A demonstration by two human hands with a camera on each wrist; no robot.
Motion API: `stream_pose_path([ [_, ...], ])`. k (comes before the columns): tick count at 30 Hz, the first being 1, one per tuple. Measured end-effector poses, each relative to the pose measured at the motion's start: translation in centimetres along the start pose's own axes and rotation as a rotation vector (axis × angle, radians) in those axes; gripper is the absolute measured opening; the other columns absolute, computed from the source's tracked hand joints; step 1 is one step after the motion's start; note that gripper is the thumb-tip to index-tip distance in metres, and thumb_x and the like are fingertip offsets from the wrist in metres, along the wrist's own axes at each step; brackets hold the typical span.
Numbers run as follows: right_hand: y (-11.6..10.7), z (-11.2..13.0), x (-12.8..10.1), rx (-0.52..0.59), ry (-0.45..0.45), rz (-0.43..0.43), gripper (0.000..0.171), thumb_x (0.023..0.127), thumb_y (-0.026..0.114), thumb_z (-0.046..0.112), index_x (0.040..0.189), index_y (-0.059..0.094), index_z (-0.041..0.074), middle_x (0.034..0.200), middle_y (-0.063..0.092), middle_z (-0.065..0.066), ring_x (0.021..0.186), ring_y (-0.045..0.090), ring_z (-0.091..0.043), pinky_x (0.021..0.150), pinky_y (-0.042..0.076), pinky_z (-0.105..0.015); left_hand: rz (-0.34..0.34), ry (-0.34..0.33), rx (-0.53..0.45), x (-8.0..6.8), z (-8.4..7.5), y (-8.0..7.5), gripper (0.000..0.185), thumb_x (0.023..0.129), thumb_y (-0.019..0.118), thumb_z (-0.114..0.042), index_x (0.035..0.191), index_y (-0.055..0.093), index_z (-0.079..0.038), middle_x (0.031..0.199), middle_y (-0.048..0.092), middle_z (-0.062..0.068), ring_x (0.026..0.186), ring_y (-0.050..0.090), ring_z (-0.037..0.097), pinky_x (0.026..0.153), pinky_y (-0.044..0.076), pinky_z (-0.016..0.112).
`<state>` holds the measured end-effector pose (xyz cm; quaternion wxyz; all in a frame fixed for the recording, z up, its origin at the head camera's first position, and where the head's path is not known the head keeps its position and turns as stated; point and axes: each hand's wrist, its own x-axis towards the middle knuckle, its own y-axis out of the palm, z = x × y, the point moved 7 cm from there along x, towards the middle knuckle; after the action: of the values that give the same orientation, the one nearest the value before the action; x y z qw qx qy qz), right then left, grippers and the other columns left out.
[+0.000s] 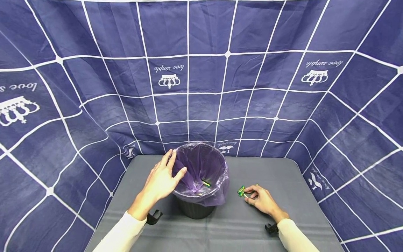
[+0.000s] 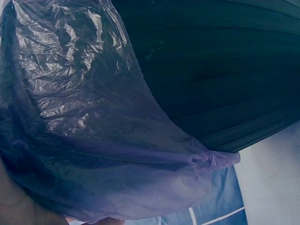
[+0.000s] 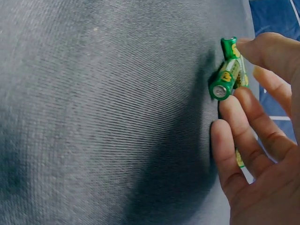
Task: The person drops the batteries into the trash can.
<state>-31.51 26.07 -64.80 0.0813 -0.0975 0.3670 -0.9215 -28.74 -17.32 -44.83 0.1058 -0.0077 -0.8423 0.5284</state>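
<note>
Head view: one battery (image 1: 206, 183) seems binned already; my left hand (image 1: 162, 180) grips the bag (image 1: 201, 164), my right hand (image 1: 262, 199) pinches green batteries (image 1: 241, 191).

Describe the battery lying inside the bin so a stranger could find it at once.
On the grey table stands a black bin lined with a purple bag, its rim gripped by the left hand. Inside, a small green-and-yellow battery lies on the plastic. Unlike the matching batteries at the right hand, it lies inside the bag.
</note>
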Motion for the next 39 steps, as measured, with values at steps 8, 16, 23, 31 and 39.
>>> stream_pose_path([
  [8,0.3,-0.3,-0.16,0.022,0.013,-0.008,0.029,0.089,0.101,0.009,0.113,0.086,0.016,0.108,0.083,0.001,0.091,0.073,-0.005,0.082,0.062,-0.024,-0.022,0.013,0.003,-0.07,-0.11,-0.25,0.091,0.116,0.058,-0.064,0.185,0.033,-0.01,0.191,0.034,0.02,0.161,0.051,0.064,0.132,0.04,0.08],
  [16,0.6,-0.44,-0.25,0.027,0.02,-0.009,0.024,0.09,0.096,-0.001,0.107,0.086,0.014,0.102,0.082,0.001,0.086,0.068,0.002,0.076,0.06,-0.02,-0.02,0.015,0.006,-0.06,-0.13,-0.26,0.09,0.116,0.058,-0.063,0.185,0.033,-0.01,0.191,0.034,0.02,0.163,0.051,0.063,0.133,0.039,0.08],
  [23,0.75,-0.48,-0.32,0.045,-0.014,0.008,0.024,0.092,0.092,-0.005,0.108,0.085,0.011,0.098,0.083,-0.007,0.084,0.069,0.004,0.074,0.061,-0.021,-0.013,0.017,0.003,0.01,-0.11,-0.05,0.091,0.116,0.057,-0.064,0.185,0.033,-0.01,0.191,0.034,0.02,0.162,0.051,0.063,0.133,0.039,0.08],
  [31,0.62,-0.4,-0.37,0.066,-0.015,0.009,0.022,0.093,0.09,-0.006,0.11,0.085,0.007,0.099,0.085,-0.009,0.084,0.07,0.003,0.074,0.062,-0.02,-0.01,0.011,0.003,0.13,0.04,0.08,0.091,0.116,0.055,-0.065,0.185,0.032,-0.012,0.192,0.033,0.019,0.163,0.05,0.064,0.133,0.038,0.081],
  [39,0.37,-0.21,-0.46,0.098,0.004,-0.022,0.02,0.094,0.09,-0.006,0.108,0.086,0.007,0.095,0.085,-0.006,0.08,0.071,0.002,0.071,0.061,-0.02,-0.007,0.008,0.0,0.15,0.07,0.01,0.092,0.116,0.056,-0.066,0.186,0.031,-0.012,0.192,0.031,0.019,0.163,0.049,0.064,0.134,0.037,0.081],
])
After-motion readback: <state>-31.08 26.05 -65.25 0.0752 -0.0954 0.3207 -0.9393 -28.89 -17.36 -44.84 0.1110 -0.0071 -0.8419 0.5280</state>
